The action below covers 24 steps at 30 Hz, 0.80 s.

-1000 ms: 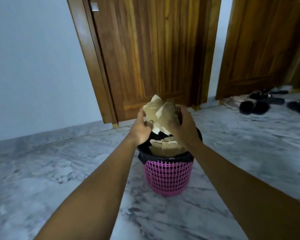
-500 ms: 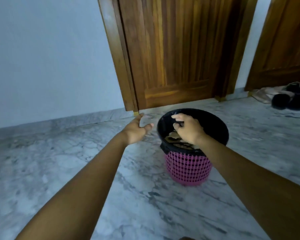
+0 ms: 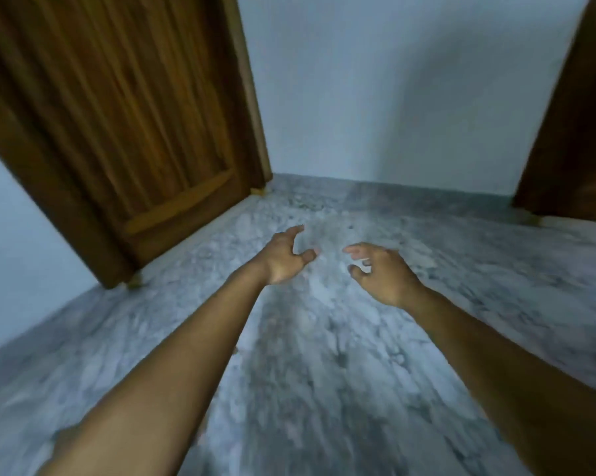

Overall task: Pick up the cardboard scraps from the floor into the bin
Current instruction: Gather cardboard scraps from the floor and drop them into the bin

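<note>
Head view, blurred: two bare hands reach forward over the grey marble floor (image 3: 324, 338). The left hand (image 3: 286, 257) has its fingers spread and curled, holding nothing; the right hand (image 3: 380, 271) matches it, empty, thumb apart. They hang near each other without touching. Two wooden doors: one door (image 3: 118, 115) left, another at the right edge (image 3: 578, 132). Bin and cardboard scraps are out of frame.

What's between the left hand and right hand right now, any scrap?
Nothing. Head view shows only bare marble floor in the gap between left hand and right hand; both open and empty, no cardboard visible.
</note>
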Motion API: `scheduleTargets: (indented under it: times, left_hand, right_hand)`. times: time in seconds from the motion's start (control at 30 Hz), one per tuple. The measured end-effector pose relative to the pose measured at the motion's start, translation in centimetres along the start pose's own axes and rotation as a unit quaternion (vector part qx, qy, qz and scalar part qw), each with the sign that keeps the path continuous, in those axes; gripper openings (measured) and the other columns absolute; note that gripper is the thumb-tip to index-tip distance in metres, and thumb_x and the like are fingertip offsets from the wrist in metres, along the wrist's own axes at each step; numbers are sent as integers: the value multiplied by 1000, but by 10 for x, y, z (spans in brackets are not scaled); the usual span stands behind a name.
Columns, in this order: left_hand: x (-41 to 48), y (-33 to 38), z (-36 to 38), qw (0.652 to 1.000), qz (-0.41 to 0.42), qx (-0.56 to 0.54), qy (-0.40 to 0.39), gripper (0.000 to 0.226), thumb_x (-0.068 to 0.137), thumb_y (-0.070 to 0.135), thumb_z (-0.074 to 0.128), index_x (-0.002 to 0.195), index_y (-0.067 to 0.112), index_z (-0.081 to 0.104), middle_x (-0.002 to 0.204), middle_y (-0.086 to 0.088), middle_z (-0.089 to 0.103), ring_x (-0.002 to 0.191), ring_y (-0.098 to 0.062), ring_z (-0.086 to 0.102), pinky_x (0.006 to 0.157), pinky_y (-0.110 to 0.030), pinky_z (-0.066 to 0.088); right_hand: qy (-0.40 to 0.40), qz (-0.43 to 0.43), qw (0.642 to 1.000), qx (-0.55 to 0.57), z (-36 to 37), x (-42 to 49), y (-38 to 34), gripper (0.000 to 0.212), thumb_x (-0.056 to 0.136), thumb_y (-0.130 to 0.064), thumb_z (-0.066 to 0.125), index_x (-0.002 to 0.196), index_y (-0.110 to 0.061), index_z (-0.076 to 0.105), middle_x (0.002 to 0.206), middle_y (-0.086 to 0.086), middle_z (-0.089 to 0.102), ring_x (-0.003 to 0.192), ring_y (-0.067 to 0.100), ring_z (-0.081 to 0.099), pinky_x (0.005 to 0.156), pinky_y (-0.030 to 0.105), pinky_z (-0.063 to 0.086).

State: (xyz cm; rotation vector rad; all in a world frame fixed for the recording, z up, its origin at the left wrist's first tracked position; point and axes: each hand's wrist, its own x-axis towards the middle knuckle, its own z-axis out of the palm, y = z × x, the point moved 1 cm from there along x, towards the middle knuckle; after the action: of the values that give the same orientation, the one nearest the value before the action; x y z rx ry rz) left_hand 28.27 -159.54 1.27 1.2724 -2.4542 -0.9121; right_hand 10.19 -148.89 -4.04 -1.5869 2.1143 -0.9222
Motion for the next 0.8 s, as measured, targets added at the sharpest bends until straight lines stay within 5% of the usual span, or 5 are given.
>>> scheduleTargets:
  times: [0.2, 0.47, 0.7, 0.8]
  left_hand:
    - [-48, -172, -92, 996, -94, -2, 6, 78, 88, 61, 55, 152, 31, 23, 160, -3, 20, 142, -23, 32, 114, -30, 29]
    - [-98, -333, -120, 979, -198, 8, -43, 72, 91, 57, 53, 151, 26, 27, 158, -5, 26, 141, -26, 33, 104, -29, 32]
    - [-124, -433, -64, 951, -302, 3, -59, 69, 87, 47, 65, 146, 23, 36, 150, -11, 37, 135, -27, 41, 101, -32, 36]
    - [-135, -461, -32, 941, -337, 0, -39, 65, 86, 39, 70, 142, 21, 43, 145, -8, 45, 135, -25, 41, 102, -31, 35]
  right_hand:
    - [-92, -54, 994, -19, 158, 34, -120, 34, 94, -32, 63, 129, -30, 60, 122, -4, 66, 93, 19, 67, 90, 36, 54]
    - [-279, -90, 953, -79, 303, 51, -181, 45, 90, -33, 65, 134, -30, 55, 130, 0, 62, 114, 24, 60, 96, 41, 50]
    - [-442, -234, 822, -273, 410, 69, -162, 70, 93, -37, 64, 153, -30, 30, 158, 5, 34, 142, 28, 35, 113, 45, 35]
    - [-475, -315, 762, -307, 444, 75, -151, 71, 91, -36, 66, 153, -30, 33, 157, 4, 36, 142, 28, 37, 113, 43, 35]
